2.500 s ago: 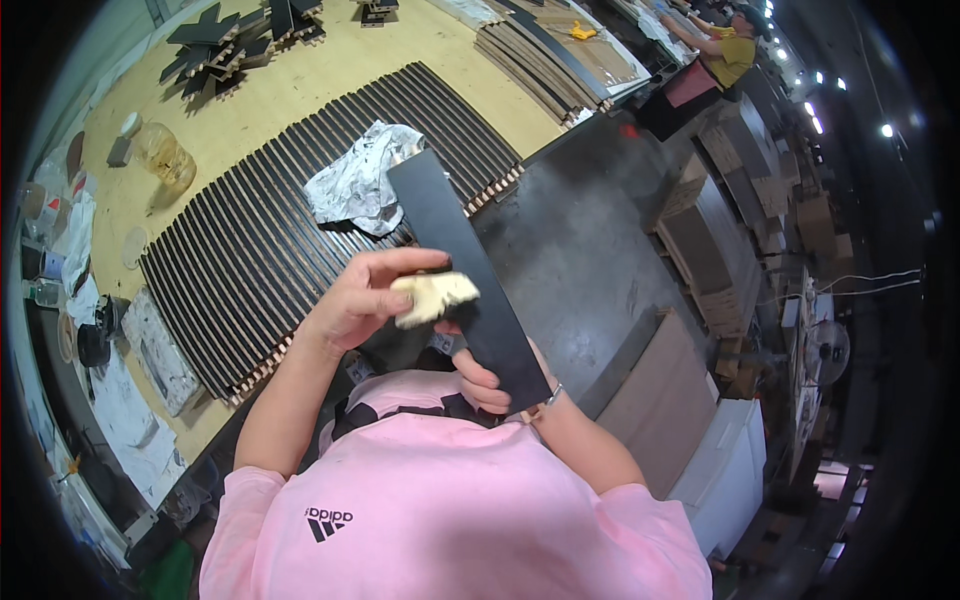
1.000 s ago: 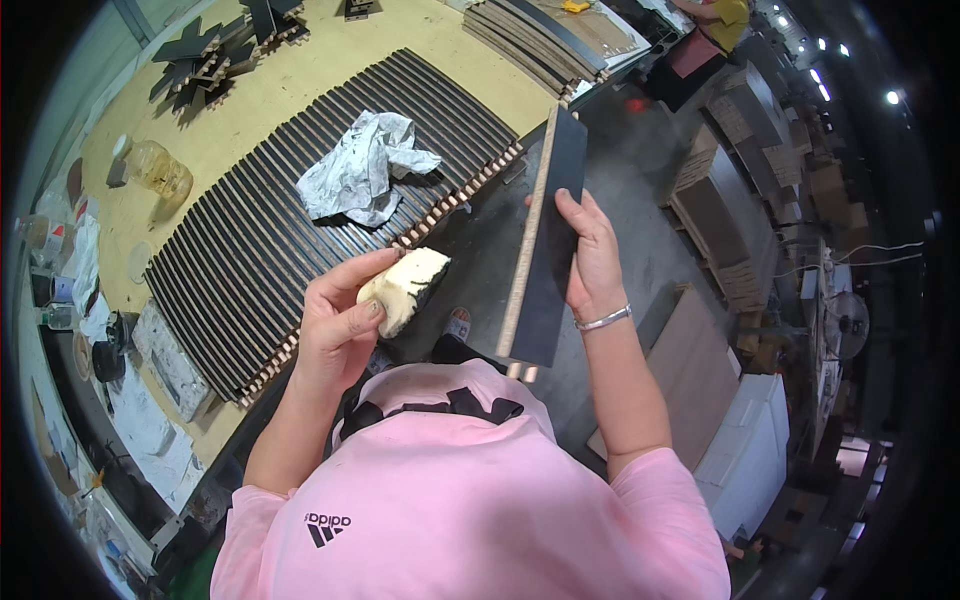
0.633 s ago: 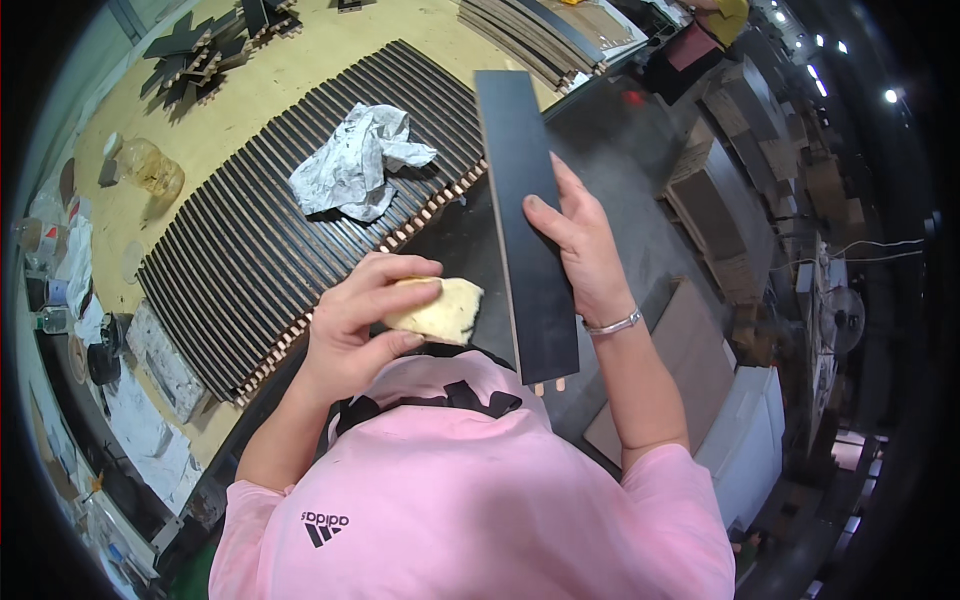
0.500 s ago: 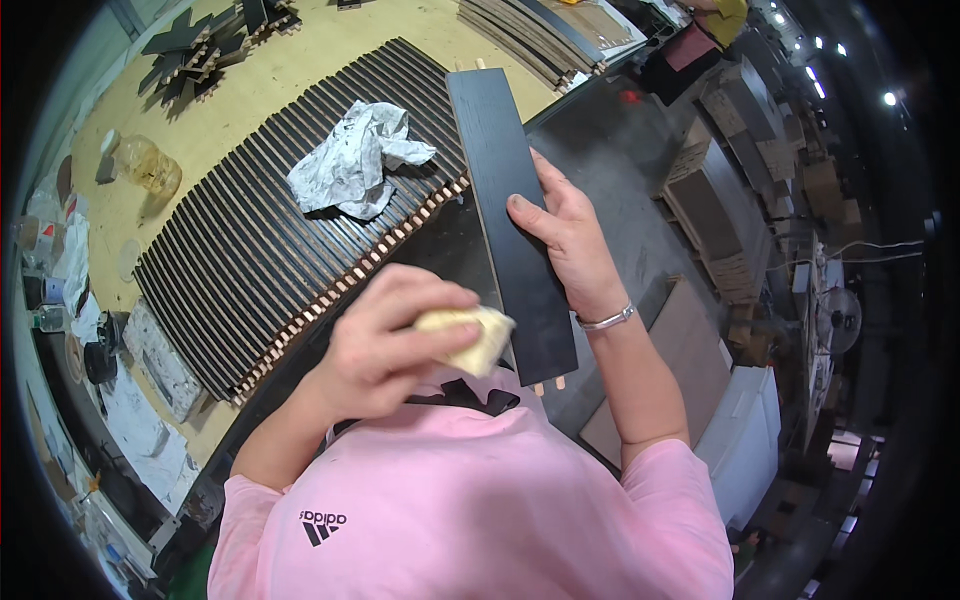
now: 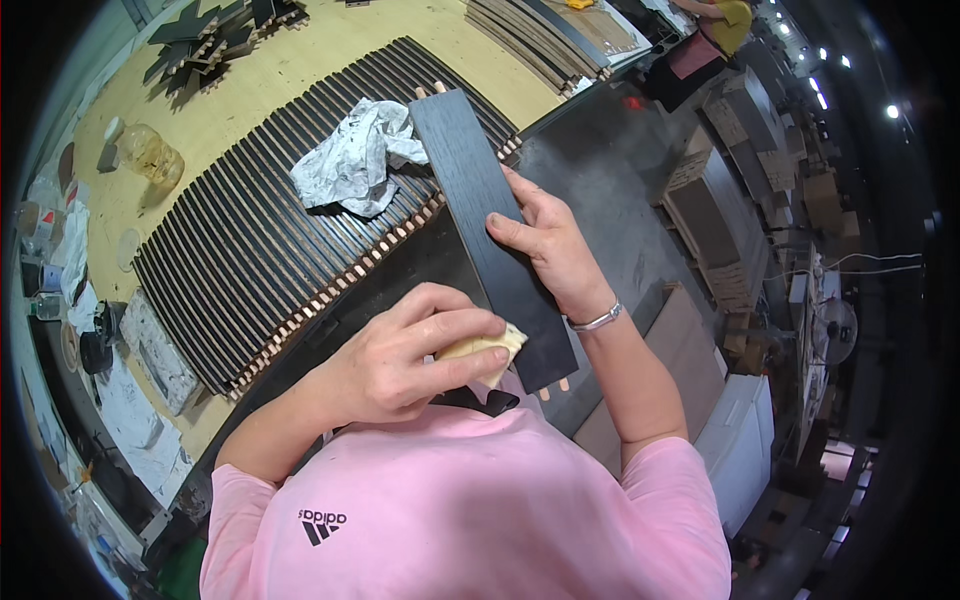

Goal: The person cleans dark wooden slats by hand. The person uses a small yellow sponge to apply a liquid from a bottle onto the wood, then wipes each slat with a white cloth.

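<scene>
Board: the long, flat, black wooden board [image 5: 500, 270] with pale round pegs [image 5: 544, 394] at both ends is in your right hand, slanting, raised off the pale yellow wooden worktop [image 5: 345, 35]; its upper part overlaps the slats in view, its lower end comes near your chest.
Right hand: yours [image 5: 555, 250], with a silver bracelet [image 5: 600, 318] at the wrist, grips the board by its right long edge, thumb on the black face, fingers passing behind.
Left hand: yours [image 5: 400, 355] is curled narrowly around a cream-yellow foam sponge [image 5: 516, 340].
Sponge: just beside the board's lower left edge; you cannot tell here if they touch.
Slats: a broad row of narrow black wooden slats [image 5: 235, 235] fills the worktop's edge on your side, pale ends facing you.
Rag: a crumpled white cloth rag [image 5: 350, 165] with grey smudges rests on the slats.
Bottle: a clear plastic bottle [image 5: 150, 155] with yellowish contents is toward the worktop's left edge.
Pile: dark crossed wooden pieces [image 5: 190, 50] lie near the far edge.
Block: a pale, dark-stained slab [image 5: 160, 350] sits by the near left corner, next to the slats.
</scene>
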`<state>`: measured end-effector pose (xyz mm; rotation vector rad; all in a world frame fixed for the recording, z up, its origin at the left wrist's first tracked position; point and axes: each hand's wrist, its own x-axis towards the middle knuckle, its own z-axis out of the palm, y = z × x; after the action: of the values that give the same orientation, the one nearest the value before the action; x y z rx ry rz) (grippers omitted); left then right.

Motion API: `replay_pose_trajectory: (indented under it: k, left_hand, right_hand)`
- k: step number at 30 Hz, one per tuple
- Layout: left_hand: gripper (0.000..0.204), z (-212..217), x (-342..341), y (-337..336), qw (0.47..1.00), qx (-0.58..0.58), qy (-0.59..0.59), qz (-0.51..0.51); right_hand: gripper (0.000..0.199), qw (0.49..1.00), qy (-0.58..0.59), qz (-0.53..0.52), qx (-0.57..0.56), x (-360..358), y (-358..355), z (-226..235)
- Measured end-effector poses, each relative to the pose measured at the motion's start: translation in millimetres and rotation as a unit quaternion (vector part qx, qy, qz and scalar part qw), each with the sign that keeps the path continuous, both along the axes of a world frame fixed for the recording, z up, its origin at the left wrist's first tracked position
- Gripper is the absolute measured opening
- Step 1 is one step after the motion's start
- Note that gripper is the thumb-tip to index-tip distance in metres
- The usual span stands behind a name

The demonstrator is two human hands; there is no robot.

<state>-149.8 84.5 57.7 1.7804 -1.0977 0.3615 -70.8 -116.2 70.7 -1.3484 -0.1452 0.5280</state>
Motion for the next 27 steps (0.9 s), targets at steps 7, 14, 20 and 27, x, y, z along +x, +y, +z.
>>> replay_pose_trajectory:
  k: [7, 14, 20, 27]
  left_hand:
    - [0.042, -5.8, 47.2, 33.2, 0.979, 0.005, -0.022, 0.203]
    - [0.046, 6.0, 53.9, 38.9, 0.978, 0.05, -0.055, 0.193]
    - [0.05, 3.2, 102.2, 83.3, 0.955, -0.023, -0.025, 0.293]
    - [0.041, 2.4, 44.8, 21.3, 0.985, 0.01, -0.05, 0.168]
  right_hand:
    - [0.064, 0.999, 0.01, 0.032, 0.025, -9.6, -6.2, 3.6]
    - [0.067, 0.998, -0.001, 0.056, -0.001, -15.8, -11.3, 2.0]
    - [0.07, 0.997, -0.015, 0.073, -0.009, -22.0, -13.0, -4.4]
    - [0.066, 0.999, 0.003, 0.018, 0.028, -7.9, -10.6, 0.6]
